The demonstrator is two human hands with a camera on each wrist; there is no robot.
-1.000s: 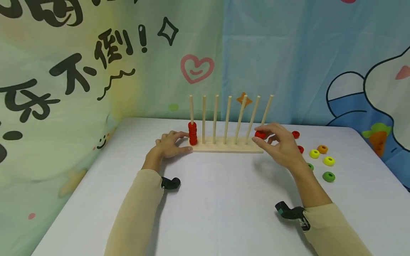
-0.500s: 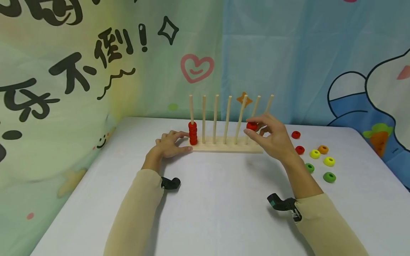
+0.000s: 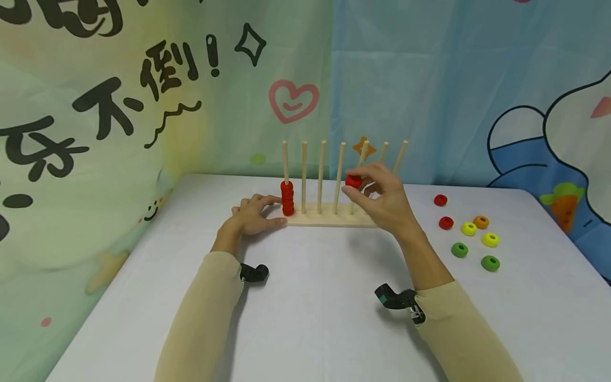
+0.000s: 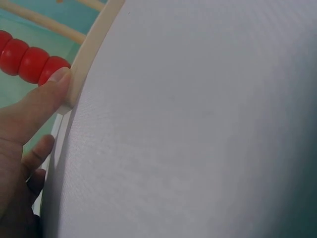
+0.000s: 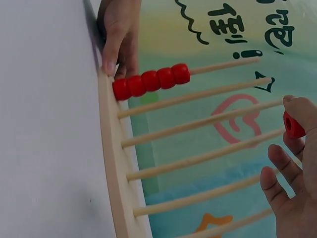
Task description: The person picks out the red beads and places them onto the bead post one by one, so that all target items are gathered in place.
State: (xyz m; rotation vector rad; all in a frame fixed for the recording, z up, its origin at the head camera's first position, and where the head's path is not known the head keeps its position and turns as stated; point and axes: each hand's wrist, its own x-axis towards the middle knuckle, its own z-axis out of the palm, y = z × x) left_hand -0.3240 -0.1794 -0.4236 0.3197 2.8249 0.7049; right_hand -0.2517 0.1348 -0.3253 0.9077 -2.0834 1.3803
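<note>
A wooden peg stand [image 3: 329, 219], its base flat on the white table, carries a row of upright pegs. Several red beads [image 3: 287, 199] are stacked on its leftmost peg. My left hand [image 3: 252, 216] grips the left end of the base; in the left wrist view the thumb [image 4: 47, 96] presses its front edge beside the lowest bead. Thumb and forefinger of my right hand [image 3: 384, 199] pinch a loose red bead [image 5: 293, 126], raised among the pegs right of the middle. In the head view this hand hides the lower parts of the rightmost pegs.
On the table right of the stand lie loose beads: red ones [image 3: 441, 200], an orange one [image 3: 481, 222], yellow ones [image 3: 490, 240] and green ones [image 3: 490, 263]. A printed cloth [image 3: 391, 79] hangs behind the table.
My right hand has carried the red bead leftward and a little up, from the stand's right end to near its middle pegs. The left hand has stayed in place.
</note>
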